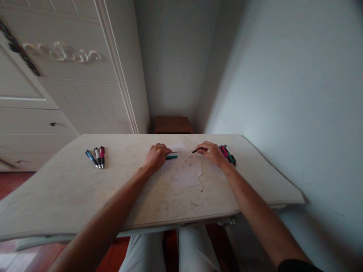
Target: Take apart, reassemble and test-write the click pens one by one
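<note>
My left hand (157,154), with a ring on one finger, pinches a thin dark stick (177,152) that looks like a pen refill and points right over the papers. In my right hand (210,151) is a short black pen part (197,150), its free end toward the left. The two held pieces are apart. Below the thin stick a green pen barrel (171,157) lies on the sheets, its left end close to my left hand. The handwritten papers (183,175) overlap in the middle of the table between my arms.
Several pens (227,155) lie side by side just right of my right hand. On the left, a blue pen (91,158), a white pen (98,156) and a pink pen (102,156) rest together. The white table (119,151) stands between a wardrobe (76,68) and a wall.
</note>
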The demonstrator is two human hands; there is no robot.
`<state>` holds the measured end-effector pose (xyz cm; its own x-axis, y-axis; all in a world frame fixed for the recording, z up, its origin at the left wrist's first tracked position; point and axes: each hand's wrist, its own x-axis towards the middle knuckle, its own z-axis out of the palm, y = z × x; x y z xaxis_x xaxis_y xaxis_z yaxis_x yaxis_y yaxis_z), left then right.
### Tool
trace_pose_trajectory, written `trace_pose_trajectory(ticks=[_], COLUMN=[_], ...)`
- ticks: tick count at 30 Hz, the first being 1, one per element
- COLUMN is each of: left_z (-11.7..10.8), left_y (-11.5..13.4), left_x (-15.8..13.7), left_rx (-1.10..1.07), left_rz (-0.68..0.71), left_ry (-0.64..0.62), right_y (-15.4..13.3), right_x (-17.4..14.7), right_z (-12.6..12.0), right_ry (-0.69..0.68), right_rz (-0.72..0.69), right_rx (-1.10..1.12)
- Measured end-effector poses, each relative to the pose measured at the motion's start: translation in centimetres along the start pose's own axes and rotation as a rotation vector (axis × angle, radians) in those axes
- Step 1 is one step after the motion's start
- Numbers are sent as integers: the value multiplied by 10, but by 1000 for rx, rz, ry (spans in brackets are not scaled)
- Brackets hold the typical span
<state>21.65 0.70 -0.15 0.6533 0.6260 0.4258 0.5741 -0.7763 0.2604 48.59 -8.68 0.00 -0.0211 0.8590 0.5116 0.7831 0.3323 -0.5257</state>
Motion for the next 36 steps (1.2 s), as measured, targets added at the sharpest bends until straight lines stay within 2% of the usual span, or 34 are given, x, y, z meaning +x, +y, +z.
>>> trace_pose_trajectory(ticks=[10,16,21,36], left_z=[2,1,0,0], left_y=[-3,-1,1,0], left_x=[0,0,0,0], left_rx=[-96,-136,-185,-191], left_rz=[1,-4,-19,-19], left_ry=[-48,-44,-30,-2], right_y=[8,12,14,16], right_x=[2,1,0,-2], right_z=[-9,-6,-4,1], right_ry=[159,234,215,105], right_rz=[38,171,278,301], right_rx=[-59,-16,43,-12])
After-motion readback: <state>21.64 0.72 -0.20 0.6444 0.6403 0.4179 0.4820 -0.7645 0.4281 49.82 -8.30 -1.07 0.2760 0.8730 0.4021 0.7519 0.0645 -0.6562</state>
